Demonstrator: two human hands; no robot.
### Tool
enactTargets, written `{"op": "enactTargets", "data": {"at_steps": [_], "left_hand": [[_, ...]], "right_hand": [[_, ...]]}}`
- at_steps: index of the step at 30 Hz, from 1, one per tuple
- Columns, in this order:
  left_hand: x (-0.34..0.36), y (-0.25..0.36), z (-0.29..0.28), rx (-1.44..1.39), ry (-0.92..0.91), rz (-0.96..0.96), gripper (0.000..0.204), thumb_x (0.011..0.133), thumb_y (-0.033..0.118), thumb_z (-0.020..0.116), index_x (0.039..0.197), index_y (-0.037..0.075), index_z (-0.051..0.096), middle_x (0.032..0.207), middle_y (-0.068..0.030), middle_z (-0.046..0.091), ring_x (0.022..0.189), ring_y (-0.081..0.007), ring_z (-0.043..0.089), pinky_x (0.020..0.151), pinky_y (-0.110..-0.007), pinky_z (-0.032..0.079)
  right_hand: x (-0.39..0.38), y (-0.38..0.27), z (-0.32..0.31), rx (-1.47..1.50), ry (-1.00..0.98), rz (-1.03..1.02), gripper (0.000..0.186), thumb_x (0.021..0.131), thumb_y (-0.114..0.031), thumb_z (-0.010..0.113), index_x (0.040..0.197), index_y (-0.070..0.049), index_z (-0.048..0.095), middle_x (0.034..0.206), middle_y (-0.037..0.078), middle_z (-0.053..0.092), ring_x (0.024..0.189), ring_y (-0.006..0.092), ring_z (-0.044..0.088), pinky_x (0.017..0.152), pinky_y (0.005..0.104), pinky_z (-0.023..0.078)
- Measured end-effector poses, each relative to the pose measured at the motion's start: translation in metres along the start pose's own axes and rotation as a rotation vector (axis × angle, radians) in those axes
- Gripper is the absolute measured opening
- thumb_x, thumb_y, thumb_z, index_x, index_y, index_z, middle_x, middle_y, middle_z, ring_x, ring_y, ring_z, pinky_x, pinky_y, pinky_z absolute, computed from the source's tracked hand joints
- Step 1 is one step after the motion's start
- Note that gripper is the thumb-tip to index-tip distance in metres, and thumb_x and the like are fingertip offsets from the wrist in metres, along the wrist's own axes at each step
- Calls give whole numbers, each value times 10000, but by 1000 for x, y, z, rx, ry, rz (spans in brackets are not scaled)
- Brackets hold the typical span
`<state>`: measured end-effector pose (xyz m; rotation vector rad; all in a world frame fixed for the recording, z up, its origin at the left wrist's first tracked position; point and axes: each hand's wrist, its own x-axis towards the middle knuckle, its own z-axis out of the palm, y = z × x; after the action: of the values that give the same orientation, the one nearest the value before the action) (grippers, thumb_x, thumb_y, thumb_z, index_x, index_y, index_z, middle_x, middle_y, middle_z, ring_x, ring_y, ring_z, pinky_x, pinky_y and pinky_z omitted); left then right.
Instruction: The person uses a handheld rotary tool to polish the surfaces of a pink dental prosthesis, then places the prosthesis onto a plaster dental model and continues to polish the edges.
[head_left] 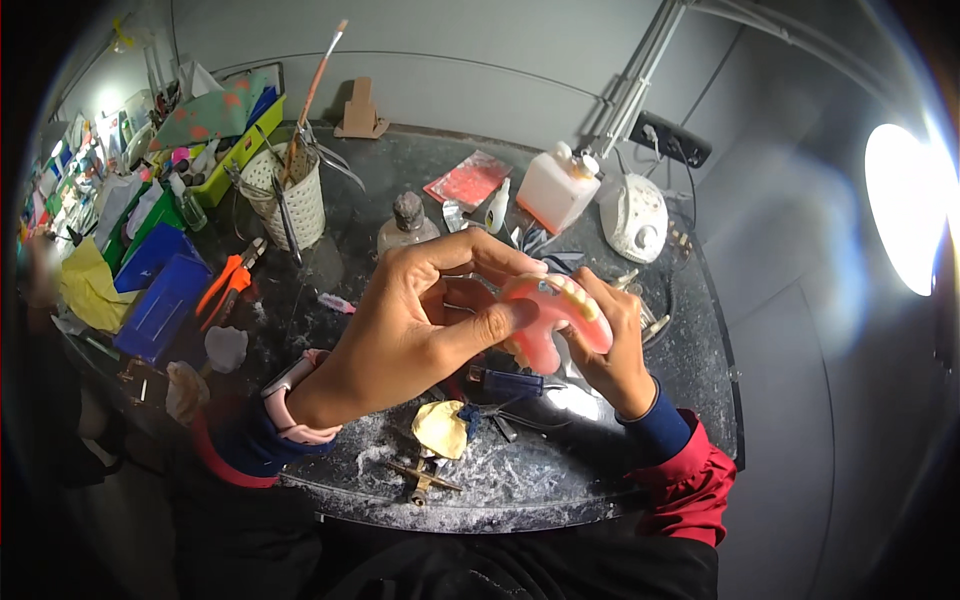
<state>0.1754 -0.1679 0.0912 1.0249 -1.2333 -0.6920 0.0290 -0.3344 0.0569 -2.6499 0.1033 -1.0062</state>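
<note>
Between my two hands, raised above the dark worktop, is a pink denture [541, 345] with a row of pale teeth along its upper edge. My left hand [430, 310], a pink watch band on its wrist, pinches the denture's left side between thumb and fingers. On the opposite side my right hand [617, 345] grips it, thumb against the inner curve and fingers behind. Under the hands lie a dark blue lighter [508, 383] and a yellowish plaster cast [440, 430] on a brass-coloured articulator [424, 483].
White powder covers the near worktop [540, 500]. Orange-handled pliers [228, 285], a blue box [165, 300] and a white basket of tools [300, 205] stand left. Farther back are a glass bottle [405, 228], a white container [560, 190] and a white device [635, 220]. A bright lamp [905, 210] shines right.
</note>
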Motion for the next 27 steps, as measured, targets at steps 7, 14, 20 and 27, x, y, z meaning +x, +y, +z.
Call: {"op": "enactTargets", "data": {"at_steps": [7, 14, 20, 27], "left_hand": [[0, -1, 3, -83, 20, 38, 198, 824, -10, 612, 1017, -21, 569, 888, -91, 639, 808, -123, 639, 690, -227, 530], [2, -6, 3, -83, -6, -108, 228, 836, 19, 607, 1024, 44, 479, 961, -88, 614, 864, -154, 629, 711, -287, 558], [0, 13, -9, -211, 40, -258, 201, 888, 100, 547, 1063, 71, 452, 1027, -112, 574, 900, -189, 619, 734, -307, 556], [-23, 17, 41, -284, 396, -148, 289, 903, 145, 520, 1154, 6, 489, 1096, -96, 596, 826, -125, 634, 675, -245, 560]], "right_hand": [[4, -6, -12, -30, 33, 79, 443, 718, -399, 717, 647, -21, 497, 487, 110, 468, 386, 269, 465, 396, 330, 351], [6, -17, -23, -208, 108, 18, 573, 632, -545, 730, 517, -83, 412, 433, 42, 449, 346, 213, 461, 366, 309, 347], [11, -26, -32, -292, 29, 132, 554, 601, -487, 768, 556, -32, 456, 469, 76, 382, 382, 205, 352, 399, 313, 314], [10, -18, -28, -126, 24, 96, 492, 686, -468, 726, 612, -46, 483, 465, 92, 438, 377, 250, 445, 403, 331, 343]]}}
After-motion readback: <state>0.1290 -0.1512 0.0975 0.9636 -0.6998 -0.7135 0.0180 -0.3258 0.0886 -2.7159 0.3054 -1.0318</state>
